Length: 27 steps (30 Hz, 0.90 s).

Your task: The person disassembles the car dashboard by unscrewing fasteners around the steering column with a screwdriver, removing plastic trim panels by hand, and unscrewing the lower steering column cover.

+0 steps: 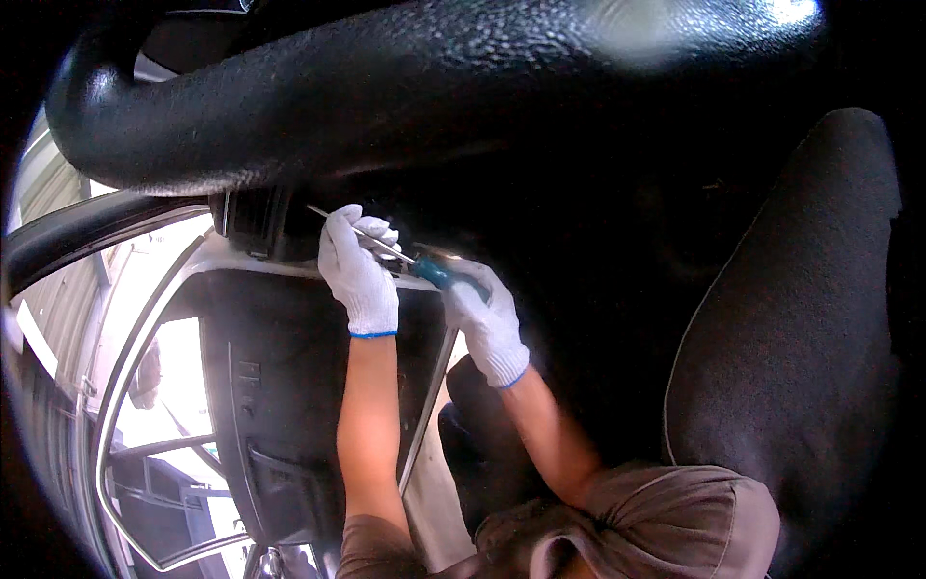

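A screwdriver with a teal handle (434, 273) and a thin metal shaft lies slantwise between my hands, its tip pointing up and left. My right hand (490, 328), in a white knitted glove, is closed round the handle. My left hand (355, 270), gloved the same way, has its fingers closed about the shaft, and the tip sticks out beyond them. Both hands are below a thick black padded rim (318, 96) that looks like a steering wheel. Dark shadow hides whatever lies just beyond the fingers.
An open car door (299, 386) with a dark inner panel stands on the left. Near my left hand is a black slatted piece (256, 222), perhaps an air vent. A dark grey fabric-covered shape (791, 318), seemingly a seat, fills the right side.
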Each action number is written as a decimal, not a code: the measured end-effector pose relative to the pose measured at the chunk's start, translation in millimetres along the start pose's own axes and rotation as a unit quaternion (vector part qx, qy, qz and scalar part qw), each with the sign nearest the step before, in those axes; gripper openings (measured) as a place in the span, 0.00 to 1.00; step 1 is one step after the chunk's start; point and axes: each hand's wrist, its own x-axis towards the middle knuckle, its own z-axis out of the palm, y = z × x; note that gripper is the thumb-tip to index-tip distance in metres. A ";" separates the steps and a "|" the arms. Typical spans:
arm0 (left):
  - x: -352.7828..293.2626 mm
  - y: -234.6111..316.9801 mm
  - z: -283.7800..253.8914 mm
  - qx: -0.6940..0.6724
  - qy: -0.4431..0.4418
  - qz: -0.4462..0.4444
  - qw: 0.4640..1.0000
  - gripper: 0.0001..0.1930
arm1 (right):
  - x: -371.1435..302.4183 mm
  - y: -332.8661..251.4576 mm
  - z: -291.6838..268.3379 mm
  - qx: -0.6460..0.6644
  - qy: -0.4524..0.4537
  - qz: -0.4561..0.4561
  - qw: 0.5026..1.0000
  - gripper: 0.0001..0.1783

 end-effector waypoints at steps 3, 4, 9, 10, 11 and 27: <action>-1.9 1.0 0.3 -0.015 0.005 -0.019 1.000 0.20 | -2.2 5.2 7.3 0.043 0.057 -0.017 0.997 0.21; -1.2 3.3 2.2 -0.007 0.013 -0.020 1.000 0.20 | -0.7 4.9 -1.4 0.043 0.059 -0.015 0.997 0.21; -0.8 2.5 -0.1 0.012 0.025 -0.023 0.999 0.20 | 1.7 -1.3 -8.4 0.107 -0.031 0.087 0.990 0.25; -0.7 2.3 -0.5 0.013 0.023 -0.024 0.999 0.20 | 1.8 2.5 2.1 0.033 0.033 0.012 0.999 0.26; -0.9 1.8 -0.4 0.023 0.022 -0.018 0.999 0.20 | 3.8 11.6 7.9 -0.023 0.056 -0.085 0.995 0.30; -2.3 14.8 9.8 0.012 0.063 -0.047 0.997 0.21 | 7.5 4.3 -5.9 0.151 -0.014 0.176 0.973 0.21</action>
